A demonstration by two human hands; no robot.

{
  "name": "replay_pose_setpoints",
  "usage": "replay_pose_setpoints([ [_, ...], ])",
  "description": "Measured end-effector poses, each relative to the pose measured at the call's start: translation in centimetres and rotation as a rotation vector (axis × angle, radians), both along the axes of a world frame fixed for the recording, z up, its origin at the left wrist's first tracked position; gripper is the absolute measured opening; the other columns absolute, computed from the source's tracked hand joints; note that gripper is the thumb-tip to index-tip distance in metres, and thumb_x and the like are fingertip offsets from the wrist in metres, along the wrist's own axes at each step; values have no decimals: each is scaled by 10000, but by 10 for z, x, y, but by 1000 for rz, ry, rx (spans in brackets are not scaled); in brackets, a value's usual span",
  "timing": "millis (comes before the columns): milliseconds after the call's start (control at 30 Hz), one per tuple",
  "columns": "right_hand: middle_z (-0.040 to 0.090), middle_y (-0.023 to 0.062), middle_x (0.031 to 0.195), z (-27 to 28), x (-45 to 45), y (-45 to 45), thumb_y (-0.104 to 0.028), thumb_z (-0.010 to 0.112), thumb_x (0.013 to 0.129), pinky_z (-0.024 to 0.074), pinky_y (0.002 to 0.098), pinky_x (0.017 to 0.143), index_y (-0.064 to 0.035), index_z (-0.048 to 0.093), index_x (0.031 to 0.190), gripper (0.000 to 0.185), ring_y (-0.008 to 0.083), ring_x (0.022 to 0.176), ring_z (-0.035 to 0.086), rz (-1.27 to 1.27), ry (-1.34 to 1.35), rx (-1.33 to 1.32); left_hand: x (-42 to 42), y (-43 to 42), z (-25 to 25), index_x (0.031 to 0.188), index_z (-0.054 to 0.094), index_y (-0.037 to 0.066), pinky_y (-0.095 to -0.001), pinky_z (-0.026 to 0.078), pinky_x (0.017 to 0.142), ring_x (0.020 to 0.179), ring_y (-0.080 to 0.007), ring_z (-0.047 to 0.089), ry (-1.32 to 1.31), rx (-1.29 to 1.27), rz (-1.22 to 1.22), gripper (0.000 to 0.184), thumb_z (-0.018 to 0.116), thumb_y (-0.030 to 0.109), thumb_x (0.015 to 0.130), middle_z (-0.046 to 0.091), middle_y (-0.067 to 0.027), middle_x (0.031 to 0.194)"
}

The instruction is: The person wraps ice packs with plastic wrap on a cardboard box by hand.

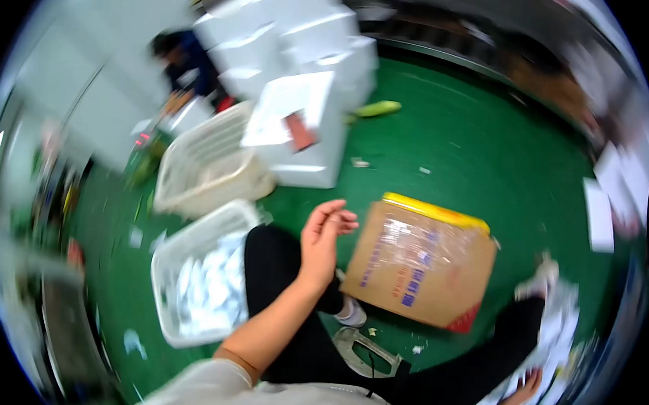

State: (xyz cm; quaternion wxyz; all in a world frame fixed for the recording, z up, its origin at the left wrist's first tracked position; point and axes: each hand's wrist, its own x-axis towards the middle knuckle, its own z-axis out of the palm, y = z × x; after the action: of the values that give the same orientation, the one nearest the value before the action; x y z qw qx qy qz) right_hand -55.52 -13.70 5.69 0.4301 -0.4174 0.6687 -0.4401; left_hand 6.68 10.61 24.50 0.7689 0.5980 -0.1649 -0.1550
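Observation:
My left hand (pixel 321 239) is raised above my knee, just left of a brown cardboard box (pixel 427 270). Its fingers are loosely bent, with nothing visible in them. The box lies on the floor between my legs, with purple printing, clear tape across its upper part and a yellow strip (pixel 434 211) along its far edge. At the lower right, my right hand (pixel 526 389) is over white sheets or packets (pixel 561 339) beside my leg. Blur hides whether its fingers grip one.
Left of my knee stands a white basket (pixel 159 296) holding pale blue pieces. Beyond it are another basket (pixel 184 158) and stacked white foam boxes (pixel 293 168). A person (pixel 189 63) crouches at the back left. A long green vegetable (pixel 378 108) lies on the green floor (pixel 474 148).

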Motion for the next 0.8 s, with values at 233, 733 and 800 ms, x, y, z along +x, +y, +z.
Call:
replay_pose_setpoints([
  [233, 619, 12, 991, -159, -71, 138, -253, 603, 878, 488, 306, 710, -125, 590, 1265, 408, 127, 862, 582, -591, -49, 345, -89, -191, -219, 1493, 302, 33, -511, 225, 1143, 1435, -402, 245, -1174, 671, -554, 688, 587, 309, 931, 275, -258, 1536],
  [733, 604, 201, 1238, -244, -340, 81, -291, 801, 678, 486, 433, 933, -63, 514, 1331, 748, 362, 1113, 595, -220, 1059, 425, -113, -141, -273, 1470, 344, 12, -602, 137, 1140, 1441, -425, 207, -1522, 1198, -788, 675, 530, 399, 950, 223, -242, 1566],
  [800, 607, 231, 1249, -220, -333, 68, -408, 759, 743, 467, 417, 967, -29, 488, 1367, 778, 368, 1149, 584, -295, 937, 619, -130, -149, -259, 1451, 412, 96, -571, 246, 1114, 1411, -422, 277, -1402, 1208, -650, 661, 601, 400, 896, 255, -226, 1555],
])
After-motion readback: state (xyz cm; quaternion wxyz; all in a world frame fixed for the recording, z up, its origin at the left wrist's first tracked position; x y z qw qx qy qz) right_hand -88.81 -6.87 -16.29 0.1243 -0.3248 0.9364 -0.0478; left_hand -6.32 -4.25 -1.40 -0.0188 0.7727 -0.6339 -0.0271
